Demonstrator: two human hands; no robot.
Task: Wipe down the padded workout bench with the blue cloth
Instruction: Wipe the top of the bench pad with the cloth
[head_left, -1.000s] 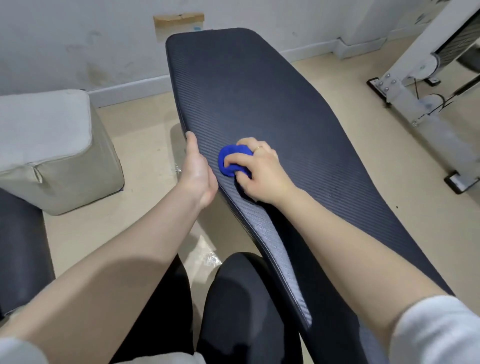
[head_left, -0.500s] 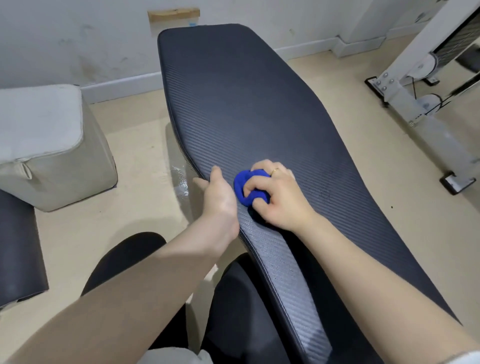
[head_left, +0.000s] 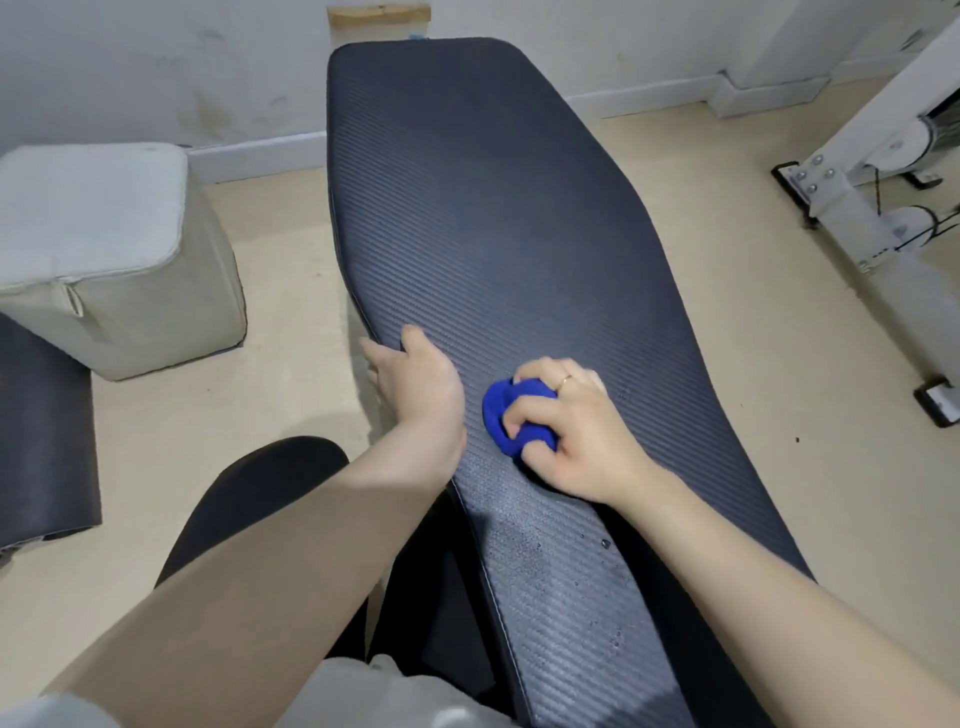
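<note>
My right hand (head_left: 582, 431), clutching the balled blue cloth (head_left: 511, 423), has slid nearer along the padded workout bench (head_left: 483, 208); my left hand (head_left: 415, 387) grips its edge. Far end unwiped, I judge.

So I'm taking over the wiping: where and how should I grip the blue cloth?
Probably from above, palm down, as the right hand does now. The blue cloth is bunched into a ball on the flat bench pad, so curl your fingers over the top of the wad, thumb on its near side. The left hand holds the pad's left edge.
</note>
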